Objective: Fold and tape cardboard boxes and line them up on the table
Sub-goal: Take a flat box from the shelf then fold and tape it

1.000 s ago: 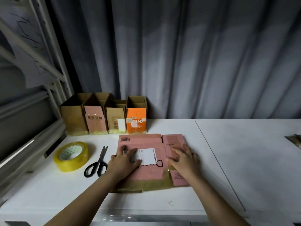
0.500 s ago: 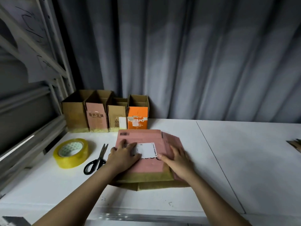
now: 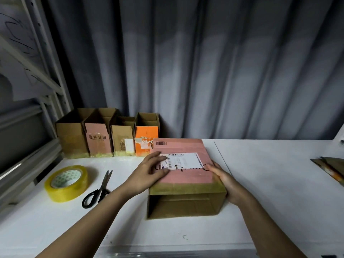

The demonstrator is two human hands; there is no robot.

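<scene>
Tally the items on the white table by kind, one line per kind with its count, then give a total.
Standing cardboard boxes in the back row: 4
Pink box being opened: 1
Tape roll: 1
Scissors: 1
Flattened cardboard at the right edge: 1
Total: 8

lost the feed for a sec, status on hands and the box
Left hand flat on pink box top, right hand against its right side. Box squared up, near end open, untaped. Tape roll and scissors lie left, untouched.

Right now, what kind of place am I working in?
Probably a packing bench in a storeroom: white table with a yellow tape roll, scissors, open cardboard boxes lined up, and metal shelving alongside.
</scene>
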